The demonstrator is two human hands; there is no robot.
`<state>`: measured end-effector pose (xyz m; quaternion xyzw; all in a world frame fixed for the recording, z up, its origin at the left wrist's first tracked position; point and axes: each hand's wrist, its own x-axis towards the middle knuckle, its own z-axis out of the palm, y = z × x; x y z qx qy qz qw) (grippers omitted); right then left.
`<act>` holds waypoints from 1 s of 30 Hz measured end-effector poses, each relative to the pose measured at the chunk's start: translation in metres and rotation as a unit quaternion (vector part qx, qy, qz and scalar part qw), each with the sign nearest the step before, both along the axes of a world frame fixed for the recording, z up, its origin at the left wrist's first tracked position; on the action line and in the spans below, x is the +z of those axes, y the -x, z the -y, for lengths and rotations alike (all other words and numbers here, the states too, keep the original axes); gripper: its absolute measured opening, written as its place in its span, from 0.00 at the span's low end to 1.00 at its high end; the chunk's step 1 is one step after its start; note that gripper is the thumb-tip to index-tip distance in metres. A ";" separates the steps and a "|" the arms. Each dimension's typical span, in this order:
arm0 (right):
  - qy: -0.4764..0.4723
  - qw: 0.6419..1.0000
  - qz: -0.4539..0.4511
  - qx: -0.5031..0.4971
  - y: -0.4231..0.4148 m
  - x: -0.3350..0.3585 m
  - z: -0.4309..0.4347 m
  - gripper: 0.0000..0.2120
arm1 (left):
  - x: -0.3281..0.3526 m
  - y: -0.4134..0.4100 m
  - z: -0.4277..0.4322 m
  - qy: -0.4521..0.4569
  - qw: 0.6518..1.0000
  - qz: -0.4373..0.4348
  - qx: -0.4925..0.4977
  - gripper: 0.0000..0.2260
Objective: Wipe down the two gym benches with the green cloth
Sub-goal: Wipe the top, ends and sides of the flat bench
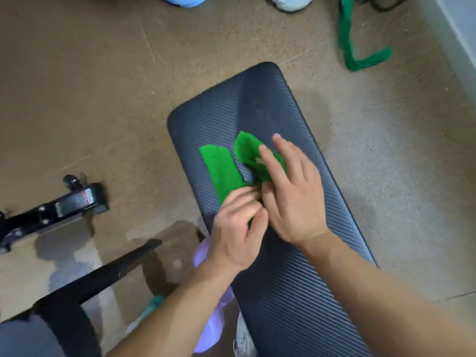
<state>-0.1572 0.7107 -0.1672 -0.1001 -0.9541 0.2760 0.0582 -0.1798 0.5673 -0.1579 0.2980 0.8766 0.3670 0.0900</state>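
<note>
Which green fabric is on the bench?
The green cloth on the black bench pad: left hand pinches it, right hand presses it. The other green strip lies on the floor, untouched.

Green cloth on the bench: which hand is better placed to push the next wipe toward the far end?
Probably the right. The right hand lies flat on the green cloth, straight fingers pointing along the bench; the left hand pinches the cloth's near edge with curled fingers.

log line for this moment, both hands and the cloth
left hand: pinches green cloth | right hand: straight fingers press cloth | cloth: crumpled on bench pad
</note>
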 end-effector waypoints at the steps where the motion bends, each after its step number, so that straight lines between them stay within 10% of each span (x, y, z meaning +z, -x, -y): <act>1: -0.027 0.997 0.035 0.062 -0.005 -0.002 0.003 0.26 | -0.003 -0.010 0.006 0.021 1.000 0.000 0.021 0.14; 6: -0.173 0.967 0.126 0.140 0.034 -0.023 -0.012 0.31 | -0.028 -0.003 0.020 0.206 0.978 -0.032 0.014 0.19; 14: -0.110 0.982 0.154 0.019 0.131 -0.025 -0.060 0.27 | -0.018 0.144 -0.082 0.177 0.982 0.039 0.050 0.11; 22: -0.124 0.966 0.102 0.204 -0.039 -0.021 -0.020 0.26 | -0.012 -0.021 0.030 0.156 0.982 -0.027 -0.099 0.11; 30: -0.168 0.963 0.122 0.172 0.099 -0.020 -0.039 0.28 | -0.027 0.077 -0.033 0.130 0.979 -0.013 0.158 0.15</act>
